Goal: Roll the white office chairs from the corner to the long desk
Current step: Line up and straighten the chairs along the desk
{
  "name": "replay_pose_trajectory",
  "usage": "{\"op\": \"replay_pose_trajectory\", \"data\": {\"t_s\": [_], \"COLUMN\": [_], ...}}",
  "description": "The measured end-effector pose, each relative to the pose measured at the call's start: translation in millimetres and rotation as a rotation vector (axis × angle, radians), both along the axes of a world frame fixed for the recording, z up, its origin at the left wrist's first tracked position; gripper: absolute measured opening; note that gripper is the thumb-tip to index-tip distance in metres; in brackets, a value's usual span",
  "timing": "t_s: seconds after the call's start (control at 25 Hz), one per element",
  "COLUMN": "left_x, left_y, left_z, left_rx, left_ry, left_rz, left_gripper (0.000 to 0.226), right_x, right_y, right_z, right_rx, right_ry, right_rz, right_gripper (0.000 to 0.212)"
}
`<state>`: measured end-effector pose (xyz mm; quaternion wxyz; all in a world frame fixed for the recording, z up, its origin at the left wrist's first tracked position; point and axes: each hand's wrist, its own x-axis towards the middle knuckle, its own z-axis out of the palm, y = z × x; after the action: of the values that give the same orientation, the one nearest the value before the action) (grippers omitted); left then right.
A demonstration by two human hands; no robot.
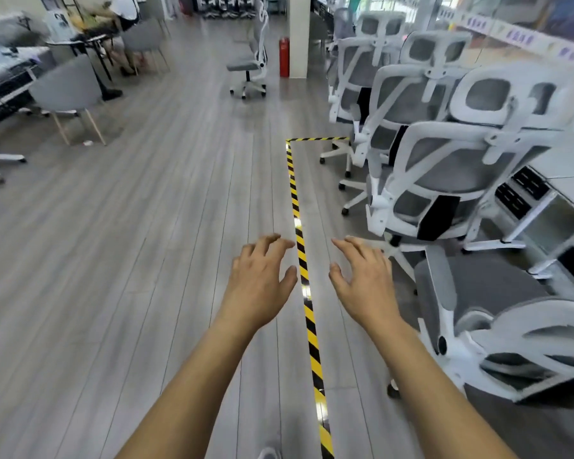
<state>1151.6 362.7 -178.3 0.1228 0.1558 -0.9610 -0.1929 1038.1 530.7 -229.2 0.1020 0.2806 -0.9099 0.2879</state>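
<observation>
- Left hand: stretched over grey plank floor, fingers spread and loosely bent, holding nothing.
- Right hand: same pose, empty.
- Yellow-black floor tape: runs between hands, near to far, then turns right.
- White office chairs: packed cluster right of tape. Nearest chair at near right beside right forearm, untouched.
- White desk unit: right edge, behind cluster.
- Lone white chair: far centre, near red fire extinguisher.
- Grey shell chair: far left.

We see striped floor tape running between the left hand and the right hand, a red fire extinguisher far ahead of them, and a grey shell chair far to the left.
</observation>
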Motion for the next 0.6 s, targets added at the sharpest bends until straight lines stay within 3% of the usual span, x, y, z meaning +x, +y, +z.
{"op": "replay_pose_trajectory", "data": {"t_s": [0.24, 0.6], "left_x": [-136.5, -399.5], "left_y": [-108.4, -257.5], "left_z": [-6.2, -12.6], "left_rx": [0.007, -0.084], "left_ry": [-0.019, -0.066], "left_rz": [-0.099, -0.186], "left_gripper": [0.041, 0.042], "right_x": [-115.8, -371.2], "right_y": [-98.8, -250.3], "right_z": [-5.1, -29.1], "right_rx": [0.014, -0.072], "right_ry": [-0.046, -0.116], "right_rz": [-0.08, -0.149], "right_gripper": [0.046, 0.048]}}
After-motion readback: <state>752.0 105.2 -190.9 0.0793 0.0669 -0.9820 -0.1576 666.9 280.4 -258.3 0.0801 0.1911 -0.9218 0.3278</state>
